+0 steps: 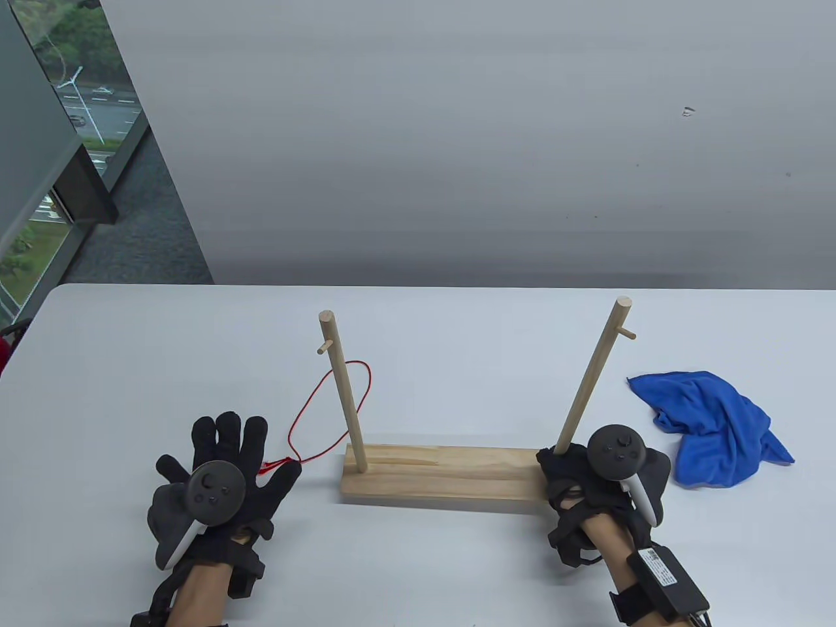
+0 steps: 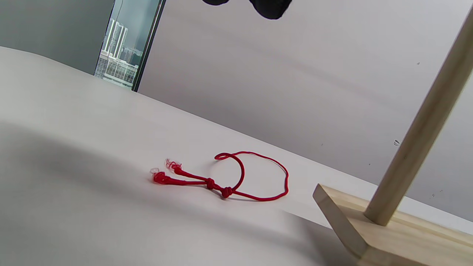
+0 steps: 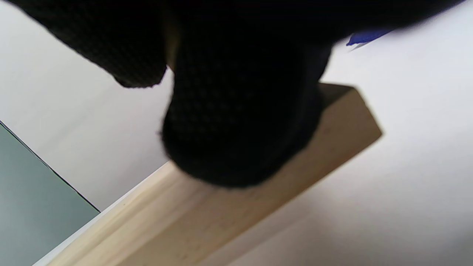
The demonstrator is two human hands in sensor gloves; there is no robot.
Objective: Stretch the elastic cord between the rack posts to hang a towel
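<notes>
The wooden rack has a flat base (image 1: 444,473), a left post (image 1: 345,392) and a leaning right post (image 1: 591,375). A red elastic cord (image 1: 330,405) lies slack in a loop on the table by the left post, its knotted ends near my left thumb. In the left wrist view the cord (image 2: 236,177) lies on the table, clear of the base (image 2: 343,221). My left hand (image 1: 261,454) is open with fingers spread, holding nothing. My right hand (image 1: 588,473) grips the base's right end at the foot of the right post, fingers (image 3: 240,122) on the wood (image 3: 221,218). The blue towel (image 1: 712,428) lies crumpled to the right.
The white table (image 1: 457,326) reaches back to a grey wall. A window is at the far left. Each post has a small peg near its top, the left peg (image 1: 324,346) and the right peg (image 1: 628,334).
</notes>
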